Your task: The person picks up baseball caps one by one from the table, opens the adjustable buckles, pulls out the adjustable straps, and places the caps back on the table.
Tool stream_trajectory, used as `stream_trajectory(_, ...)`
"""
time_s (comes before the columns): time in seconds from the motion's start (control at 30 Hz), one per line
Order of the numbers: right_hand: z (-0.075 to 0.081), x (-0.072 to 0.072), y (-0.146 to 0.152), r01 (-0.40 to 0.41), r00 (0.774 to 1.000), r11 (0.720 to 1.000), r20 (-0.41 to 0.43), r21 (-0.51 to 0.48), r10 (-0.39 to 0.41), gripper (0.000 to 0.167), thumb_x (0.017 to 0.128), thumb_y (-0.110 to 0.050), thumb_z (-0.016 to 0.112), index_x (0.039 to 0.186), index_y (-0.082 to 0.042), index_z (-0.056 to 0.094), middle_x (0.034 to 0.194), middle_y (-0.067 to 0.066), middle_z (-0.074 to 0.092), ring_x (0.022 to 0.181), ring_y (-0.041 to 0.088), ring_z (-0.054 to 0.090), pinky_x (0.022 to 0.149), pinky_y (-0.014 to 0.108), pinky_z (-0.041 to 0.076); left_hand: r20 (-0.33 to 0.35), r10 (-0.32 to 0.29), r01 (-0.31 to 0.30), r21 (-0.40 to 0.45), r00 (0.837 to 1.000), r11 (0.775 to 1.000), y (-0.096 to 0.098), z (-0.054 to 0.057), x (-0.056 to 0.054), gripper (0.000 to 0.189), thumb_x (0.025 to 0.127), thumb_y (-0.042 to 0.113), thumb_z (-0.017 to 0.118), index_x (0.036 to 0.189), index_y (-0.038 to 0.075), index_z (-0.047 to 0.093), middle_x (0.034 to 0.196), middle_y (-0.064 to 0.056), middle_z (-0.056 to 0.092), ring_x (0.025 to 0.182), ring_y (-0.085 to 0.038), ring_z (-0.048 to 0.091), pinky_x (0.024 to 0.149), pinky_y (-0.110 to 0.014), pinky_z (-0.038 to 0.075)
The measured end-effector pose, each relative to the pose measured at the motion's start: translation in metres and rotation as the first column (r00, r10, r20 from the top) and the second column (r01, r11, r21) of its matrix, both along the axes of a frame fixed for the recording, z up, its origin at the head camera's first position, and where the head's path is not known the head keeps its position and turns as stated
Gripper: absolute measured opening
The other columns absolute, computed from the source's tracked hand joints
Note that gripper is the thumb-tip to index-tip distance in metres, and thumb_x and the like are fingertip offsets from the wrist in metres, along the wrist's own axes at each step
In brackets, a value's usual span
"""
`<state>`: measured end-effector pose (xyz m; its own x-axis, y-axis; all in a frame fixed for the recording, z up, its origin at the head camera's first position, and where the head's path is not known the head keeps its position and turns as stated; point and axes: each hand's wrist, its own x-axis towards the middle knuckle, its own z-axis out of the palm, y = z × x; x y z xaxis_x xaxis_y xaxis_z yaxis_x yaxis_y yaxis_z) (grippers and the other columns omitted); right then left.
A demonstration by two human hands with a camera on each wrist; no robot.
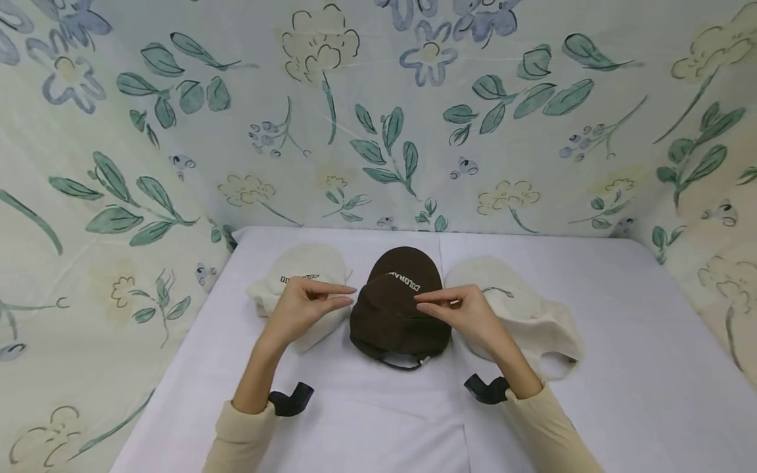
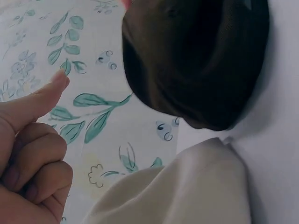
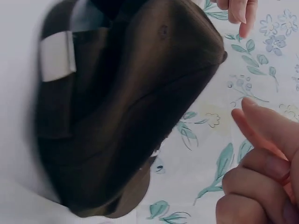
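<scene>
A dark brown baseball cap (image 1: pixel 399 328) with white lettering lies in the middle of the white table. Above its left side is my left hand (image 1: pixel 298 309), thumb and index finger extended with a gap between them. My right hand (image 1: pixel 470 312) mirrors it over the cap's right side, overlapping the cap in the head view. Both wrist views show the other fingers curled in, holding nothing. The cap's adjustable strap faces me, and a white label (image 3: pixel 58 56) shows inside it. Cream caps flank it: one on the left (image 1: pixel 316 257), one on the right (image 1: pixel 547 328).
White cloth covers the table (image 1: pixel 639 368), and a floral curtain (image 1: pixel 390 79) hangs behind and along both sides. Black curved pieces (image 1: pixel 292 399) stick out at both wrists beside the beige sleeves (image 1: pixel 242 437).
</scene>
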<state>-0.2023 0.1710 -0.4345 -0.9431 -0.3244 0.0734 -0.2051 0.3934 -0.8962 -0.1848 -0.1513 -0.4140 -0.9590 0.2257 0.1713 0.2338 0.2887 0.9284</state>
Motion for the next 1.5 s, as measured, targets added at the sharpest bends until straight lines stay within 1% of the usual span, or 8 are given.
stream_trajectory(0.2,-0.017,0.003,0.001,-0.098,0.995,0.993,0.009,-0.071,0.099,0.024,0.089,-0.021,0.083,0.111,-0.013,0.082,0.061,-0.005,0.048,0.059,0.004,0.038,0.050,0.023,0.029,0.038,-0.066,0.068,-0.053,0.997,0.996,0.021,-0.021,-0.004,0.026,0.083,0.016,0.088,0.108,0.011,0.083,0.057,0.006,0.034,0.057,-0.005,0.030,0.052,-0.019,0.025)
stream_trajectory(0.37,-0.026,0.002,-0.001,-0.134,0.991,0.986,-0.010,-0.096,0.134,0.022,0.087,-0.018,0.084,0.109,-0.014,0.083,0.061,-0.004,0.046,0.058,0.004,0.038,0.051,0.021,0.030,0.057,-0.104,0.105,-0.016,0.993,0.994,0.030,-0.027,-0.006,0.026,0.083,0.012,0.087,0.108,0.009,0.083,0.055,0.005,0.034,0.054,-0.005,0.028,0.050,-0.019,0.024)
stream_trajectory(0.8,-0.032,0.003,-0.007,-0.141,0.989,0.985,-0.055,-0.103,0.136,0.020,0.085,-0.019,0.086,0.104,-0.018,0.084,0.064,-0.003,0.053,0.061,0.004,0.043,0.052,0.020,0.036,0.109,-0.160,0.161,-0.003,0.981,0.987,0.037,-0.028,-0.006,0.022,0.084,0.010,0.085,0.106,0.007,0.083,0.050,0.005,0.040,0.050,-0.003,0.025,0.047,-0.019,0.023)
stream_trajectory(1.0,-0.038,0.003,-0.013,-0.148,0.984,0.980,-0.115,-0.129,0.134,0.018,0.084,-0.015,0.087,0.101,-0.013,0.085,0.063,-0.004,0.051,0.060,0.002,0.041,0.051,0.019,0.034,0.107,-0.173,0.173,0.002,0.979,0.985,0.037,-0.031,-0.007,0.020,0.085,0.006,0.083,0.106,0.006,0.083,0.053,-0.015,0.054,0.050,-0.002,0.028,0.047,-0.018,0.025)
stream_trajectory(1.17,-0.042,0.002,-0.016,-0.162,0.975,0.974,-0.176,-0.159,0.133,0.015,0.084,-0.008,0.085,0.099,-0.007,0.084,0.061,0.000,0.049,0.058,0.002,0.039,0.048,0.020,0.032,0.086,-0.180,0.181,0.001,0.980,0.984,0.036,-0.032,-0.007,0.016,0.087,0.004,0.082,0.103,0.003,0.083,0.076,-0.021,0.074,0.051,0.000,0.033,0.049,-0.016,0.030)
stream_trajectory(1.23,-0.043,0.002,-0.017,-0.163,0.973,0.972,-0.188,-0.168,0.131,0.014,0.084,-0.007,0.085,0.098,-0.006,0.084,0.061,0.002,0.050,0.058,0.002,0.039,0.047,0.020,0.031,0.078,-0.180,0.180,0.005,0.981,0.984,0.037,-0.033,-0.007,0.015,0.086,0.004,0.082,0.102,0.002,0.083,0.076,-0.021,0.074,0.051,0.000,0.033,0.050,-0.015,0.030)
stream_trajectory(1.4,-0.043,0.003,-0.018,-0.157,0.974,0.971,-0.191,-0.179,0.122,0.014,0.084,-0.005,0.084,0.098,-0.006,0.084,0.060,0.005,0.049,0.057,0.003,0.038,0.048,0.020,0.031,0.057,-0.179,0.179,0.011,0.982,0.984,0.038,-0.034,-0.007,0.016,0.085,0.004,0.083,0.101,0.002,0.083,0.056,-0.021,0.055,0.050,0.000,0.032,0.049,-0.016,0.029)
stream_trajectory(1.5,-0.044,0.003,-0.018,-0.159,0.971,0.970,-0.205,-0.184,0.121,0.014,0.085,-0.003,0.083,0.098,-0.005,0.084,0.061,0.006,0.049,0.057,0.003,0.038,0.048,0.021,0.032,0.024,-0.184,0.183,0.016,0.983,0.983,0.040,-0.034,-0.007,0.014,0.085,0.004,0.083,0.099,0.003,0.083,0.063,-0.019,0.065,0.052,-0.001,0.034,0.050,-0.016,0.031)
